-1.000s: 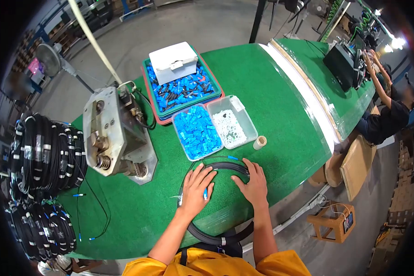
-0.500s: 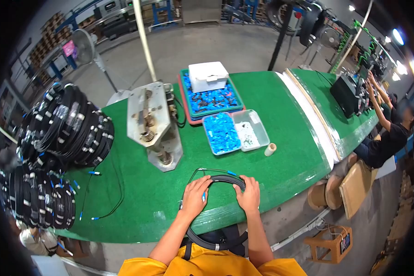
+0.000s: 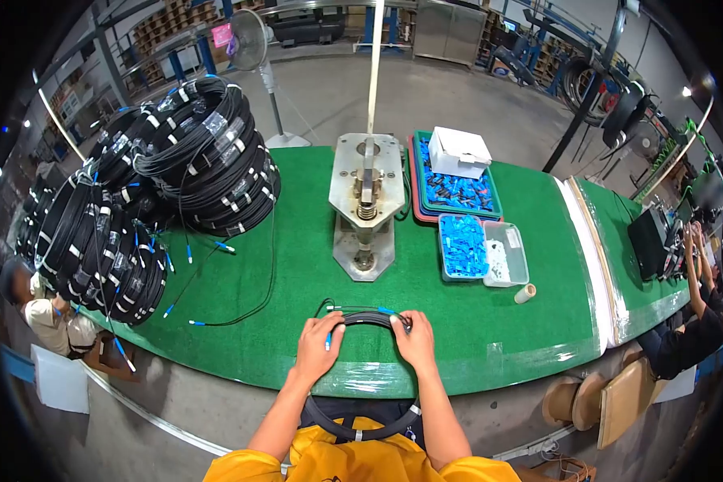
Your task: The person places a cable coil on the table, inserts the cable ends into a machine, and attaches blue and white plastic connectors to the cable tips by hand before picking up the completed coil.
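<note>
Head view: we have our 2 hands on the black cable coil [image 3: 367, 318], which lies just in front of us at the near edge of the green surface [image 3: 466, 349]. Its far arc is over the surface, and its near arc hangs past the edge by our lap, where a pale tape band [image 3: 358, 435] shows. Our left hand [image 3: 320, 347] curls round the coil's left side, with a blue-tipped cable end [image 3: 328, 341] beside the thumb; we cannot tell if it is pinched. Our right hand [image 3: 414, 341] grasps the opposite side, fingers wrapped over the strands. A second blue connector [image 3: 387, 311] lies along the far arc.

To handle this well, we would judge that even pressure from left and right holds the loops flush, without flattening or kinking them. The 2 connectors are probably the delicate parts, so we should leave them free of our grip and tuck the loose lead in along the ring. The overhang could let loops sag; more support from the surface would help. The metal press [image 3: 367, 181] stands well beyond the coil.
</note>
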The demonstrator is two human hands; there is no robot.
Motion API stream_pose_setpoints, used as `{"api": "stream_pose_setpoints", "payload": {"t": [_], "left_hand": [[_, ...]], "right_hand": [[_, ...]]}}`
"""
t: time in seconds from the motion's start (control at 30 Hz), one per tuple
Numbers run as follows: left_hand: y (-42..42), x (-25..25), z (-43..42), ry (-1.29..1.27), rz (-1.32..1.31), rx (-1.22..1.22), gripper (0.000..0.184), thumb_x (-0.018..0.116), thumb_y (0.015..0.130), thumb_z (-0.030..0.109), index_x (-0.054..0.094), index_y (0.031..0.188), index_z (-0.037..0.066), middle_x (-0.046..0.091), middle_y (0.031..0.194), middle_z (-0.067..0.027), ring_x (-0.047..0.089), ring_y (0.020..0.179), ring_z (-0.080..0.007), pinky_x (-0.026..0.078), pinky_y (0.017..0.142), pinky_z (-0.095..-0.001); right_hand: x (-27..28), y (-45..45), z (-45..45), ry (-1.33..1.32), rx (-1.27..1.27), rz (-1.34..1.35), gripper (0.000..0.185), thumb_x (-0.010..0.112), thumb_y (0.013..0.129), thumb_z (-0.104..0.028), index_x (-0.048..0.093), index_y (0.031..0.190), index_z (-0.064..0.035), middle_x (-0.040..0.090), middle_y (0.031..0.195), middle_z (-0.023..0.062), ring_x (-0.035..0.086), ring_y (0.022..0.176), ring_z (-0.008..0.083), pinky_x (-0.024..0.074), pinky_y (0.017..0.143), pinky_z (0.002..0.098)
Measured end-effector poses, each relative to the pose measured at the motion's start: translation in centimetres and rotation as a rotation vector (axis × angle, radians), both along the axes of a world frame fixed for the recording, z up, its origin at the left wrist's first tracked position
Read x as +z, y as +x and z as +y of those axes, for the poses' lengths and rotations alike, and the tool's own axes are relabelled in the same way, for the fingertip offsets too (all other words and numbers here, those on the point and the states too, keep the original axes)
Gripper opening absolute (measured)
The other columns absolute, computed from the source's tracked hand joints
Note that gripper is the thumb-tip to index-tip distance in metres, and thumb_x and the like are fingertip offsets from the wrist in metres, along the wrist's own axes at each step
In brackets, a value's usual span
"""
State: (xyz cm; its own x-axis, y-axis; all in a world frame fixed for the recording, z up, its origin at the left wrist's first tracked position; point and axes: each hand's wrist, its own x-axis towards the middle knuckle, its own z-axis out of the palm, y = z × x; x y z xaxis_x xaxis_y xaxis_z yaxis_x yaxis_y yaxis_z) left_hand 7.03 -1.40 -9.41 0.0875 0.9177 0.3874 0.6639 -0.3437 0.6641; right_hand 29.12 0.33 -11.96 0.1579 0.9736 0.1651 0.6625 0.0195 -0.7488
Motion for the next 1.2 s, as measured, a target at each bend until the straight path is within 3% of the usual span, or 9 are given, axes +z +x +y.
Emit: {"api": "stream_pose_setpoints", "payload": {"t": [0.23, 0.33, 0.4, 0.53, 0.6, 0.7, 0.93, 1.07, 1.2], "left_hand": [[-0.2, 0.1, 4.8, -0.161, -0.584, 0.204, 0.026, 0.055, 0.101, 0.022, 0.066, 0.101, -0.001, 0.07, 0.087, -0.011, 0.066, 0.082, -0.0189, 0.051, 0.078, -0.034], [1.1, 1.3, 8.4, -0.239, -0.598, 0.227, 0.029, 0.065, 0.094, 0.026, 0.065, 0.106, -0.001, 0.07, 0.09, -0.0107, 0.066, 0.086, -0.019, 0.051, 0.08, -0.034], [1.5, 1.3, 9.6, -0.228, -0.342, 0.05, 0.046, 0.075, 0.086, 0.03, 0.061, 0.118, 0.001, 0.068, 0.101, -0.0126, 0.064, 0.095, -0.0222, 0.05, 0.087, -0.0358], [1.9, -0.6, 9.8, 0.085, -0.159, -0.039, 0.061, 0.076, 0.084, 0.028, 0.052, 0.133, 0.003, 0.064, 0.117, -0.0169, 0.06, 0.111, -0.0303, 0.046, 0.099, -0.0377], [1.8, -1.1, 8.9, 0.134, -0.147, 0.066, 0.054, 0.076, 0.084, 0.026, 0.056, 0.127, 0.001, 0.063, 0.119, -0.0186, 0.059, 0.116, -0.0328, 0.046, 0.1, -0.0399], [1.2, -0.2, 6.9, -0.136, -0.318, 0.01, 0.023, 0.07, 0.088, 0.016, 0.069, 0.105, 0.0, 0.069, 0.105, -0.0158, 0.067, 0.097, -0.0304, 0.052, 0.087, -0.0376], [0.6, -0.9, 3.5, -0.128, -0.243, 0.039, 0.014, 0.065, 0.091, 0.011, 0.072, 0.099, 0.001, 0.07, 0.093, -0.0149, 0.067, 0.084, -0.0315, 0.053, 0.076, -0.0376], [0.4, -1.1, 4.0, -0.126, -0.289, 0.035, 0.014, 0.064, 0.091, 0.01, 0.072, 0.1, 0.002, 0.07, 0.095, -0.0147, 0.067, 0.086, -0.0312, 0.052, 0.076, -0.0375], [0.5, -0.8, 6.3, 0.237, 0.1, 0.15, 0.015, 0.063, 0.092, 0.01, 0.07, 0.102, 0.002, 0.071, 0.099, -0.0154, 0.067, 0.088, -0.0332, 0.052, 0.079, -0.0392]], "right_hand": [[0.2, -1.6, 1.6, -0.078, -0.043, 0.091, 0.018, 0.061, 0.095, -0.025, 0.066, 0.099, -0.0081, 0.064, 0.092, 0.0133, 0.063, 0.086, 0.0344, 0.0496, 0.075, 0.045], [0.4, -1.8, 1.4, -0.05, -0.068, 0.013, 0.015, 0.059, 0.095, -0.023, 0.069, 0.099, -0.0119, 0.063, 0.091, 0.0118, 0.061, 0.089, 0.0338, 0.0491, 0.078, 0.0452], [0.6, -1.7, 1.2, -0.046, -0.074, 0.036, 0.016, 0.06, 0.095, -0.023, 0.071, 0.099, -0.0126, 0.063, 0.091, 0.0112, 0.06, 0.092, 0.0335, 0.0487, 0.08, 0.0454], [0.4, -1.5, 1.1, -0.006, -0.061, 0.033, 0.015, 0.06, 0.094, -0.021, 0.071, 0.099, -0.0122, 0.064, 0.093, 0.0109, 0.06, 0.092, 0.0338, 0.049, 0.08, 0.0453], [0.3, -1.6, 1.0, 0.032, -0.05, 0.029, 0.015, 0.06, 0.094, -0.021, 0.07, 0.099, -0.0112, 0.064, 0.095, 0.0106, 0.06, 0.094, 0.0337, 0.0491, 0.081, 0.0451], [0.3, -1.6, 1.3, -0.016, -0.07, 0.064, 0.016, 0.06, 0.094, -0.02, 0.07, 0.098, -0.0099, 0.065, 0.095, 0.0108, 0.061, 0.093, 0.0333, 0.0497, 0.08, 0.0441], [0.1, -1.2, 2.1, -0.08, -0.057, 0.154, 0.015, 0.061, 0.093, -0.016, 0.068, 0.101, -0.0058, 0.065, 0.092, 0.0119, 0.065, 0.081, 0.03, 0.0516, 0.074, 0.0392], [0.9, -1.6, 2.8, 0.051, 0.118, 0.16, 0.031, 0.065, 0.09, -0.016, 0.062, 0.12, -0.0071, 0.063, 0.098, 0.0139, 0.064, 0.084, 0.0281, 0.052, 0.077, 0.0374], [2.8, -2.4, 5.0, 0.118, 0.366, -0.035, 0.058, 0.068, 0.087, -0.02, 0.048, 0.141, -0.0154, 0.06, 0.105, 0.0152, 0.063, 0.092, 0.0335, 0.0522, 0.078, 0.0426]]}}
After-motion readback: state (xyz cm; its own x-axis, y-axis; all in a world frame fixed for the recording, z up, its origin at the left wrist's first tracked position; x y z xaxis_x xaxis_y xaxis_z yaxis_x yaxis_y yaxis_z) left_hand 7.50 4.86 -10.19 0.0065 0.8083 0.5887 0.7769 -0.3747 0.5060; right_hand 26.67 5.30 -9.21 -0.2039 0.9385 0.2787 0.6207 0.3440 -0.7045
